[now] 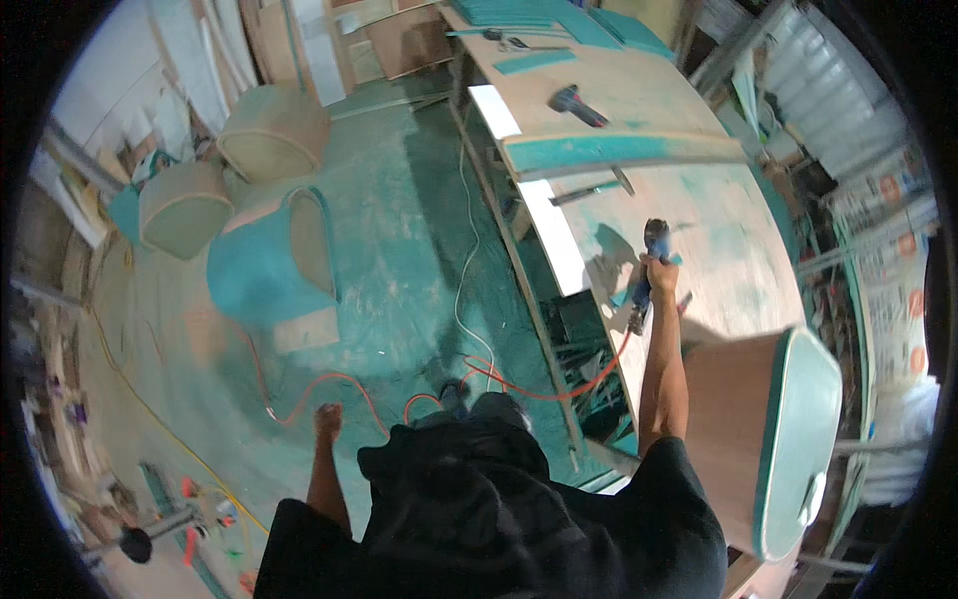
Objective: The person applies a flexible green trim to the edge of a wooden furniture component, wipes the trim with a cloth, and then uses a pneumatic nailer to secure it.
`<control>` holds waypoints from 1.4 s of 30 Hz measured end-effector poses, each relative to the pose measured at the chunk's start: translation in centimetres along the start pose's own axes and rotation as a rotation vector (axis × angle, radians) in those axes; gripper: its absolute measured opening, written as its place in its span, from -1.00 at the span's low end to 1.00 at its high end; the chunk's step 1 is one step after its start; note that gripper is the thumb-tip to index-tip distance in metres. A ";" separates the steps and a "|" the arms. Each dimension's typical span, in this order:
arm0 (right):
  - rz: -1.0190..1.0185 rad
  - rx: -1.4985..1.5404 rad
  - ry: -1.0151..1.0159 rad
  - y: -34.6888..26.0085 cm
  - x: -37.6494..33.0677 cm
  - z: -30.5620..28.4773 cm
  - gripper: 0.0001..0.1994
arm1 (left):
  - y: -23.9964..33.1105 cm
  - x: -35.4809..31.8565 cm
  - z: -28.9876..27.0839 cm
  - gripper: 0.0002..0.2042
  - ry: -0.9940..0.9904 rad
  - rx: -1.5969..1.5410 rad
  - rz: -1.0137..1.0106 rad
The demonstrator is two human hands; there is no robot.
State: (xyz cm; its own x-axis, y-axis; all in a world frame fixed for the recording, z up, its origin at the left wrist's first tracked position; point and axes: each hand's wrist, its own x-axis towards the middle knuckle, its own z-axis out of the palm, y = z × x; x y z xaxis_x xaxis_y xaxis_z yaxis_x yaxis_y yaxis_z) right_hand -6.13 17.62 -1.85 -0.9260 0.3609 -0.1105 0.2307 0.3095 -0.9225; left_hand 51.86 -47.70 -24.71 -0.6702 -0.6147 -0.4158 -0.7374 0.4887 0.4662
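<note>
My right hand (661,275) is wrapped around the handle of a dark air nail gun (656,238) over the near part of the plywood worktop (738,250). An orange air hose (599,379) runs from the tool's lower end down to the floor. Just beside my hand lies a small red-handled tool (685,303), partly hidden. A hammer (589,193) rests farther up the worktop, below a long teal-faced strip (619,152). My left hand (327,419) hangs over the floor at my left, fingers curled, with nothing visible in it.
A cordless drill (577,105) and stacked teal sheets (504,12) lie toward the worktop's far end. A large rounded wooden shell with a teal-edged panel (803,439) stands at my right. More curved shells (264,265) sit on the left floor. A pale cord (469,260) crosses the floor.
</note>
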 end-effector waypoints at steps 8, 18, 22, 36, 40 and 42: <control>0.184 -0.772 -0.079 -1.7 6.5 8.3 -0.55 | -13.0 -15.5 2.7 -0.65 0.083 -0.087 -0.488; -0.057 -1.404 0.092 -2.3 4.5 11.4 -0.47 | -0.1 -10.7 11.3 -0.64 -0.823 0.065 -0.372; -0.388 -1.207 -0.039 -12.0 1.0 27.4 -0.84 | 3.0 3.1 11.0 -0.63 -0.754 0.051 -0.322; 0.363 -1.113 -0.455 25.5 20.7 63.0 -0.68 | 48.0 51.5 -5.3 -0.35 -0.346 -0.148 0.065; 0.319 -1.598 -0.421 33.6 28.6 64.9 -0.71 | 48.5 53.2 0.1 -0.22 -0.471 0.293 0.179; 0.264 -1.658 -0.435 35.4 32.5 66.4 -0.72 | 49.3 57.1 2.4 -0.20 -0.531 0.261 0.091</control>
State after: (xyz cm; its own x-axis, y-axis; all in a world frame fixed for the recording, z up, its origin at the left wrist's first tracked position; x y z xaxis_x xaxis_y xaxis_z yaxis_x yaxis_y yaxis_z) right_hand -47.88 -18.17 -62.62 -0.7577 0.3886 -0.5243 0.1552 0.8876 0.4336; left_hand -22.96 -57.21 -27.31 -0.6321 -0.2029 -0.7478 -0.6261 0.7024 0.3386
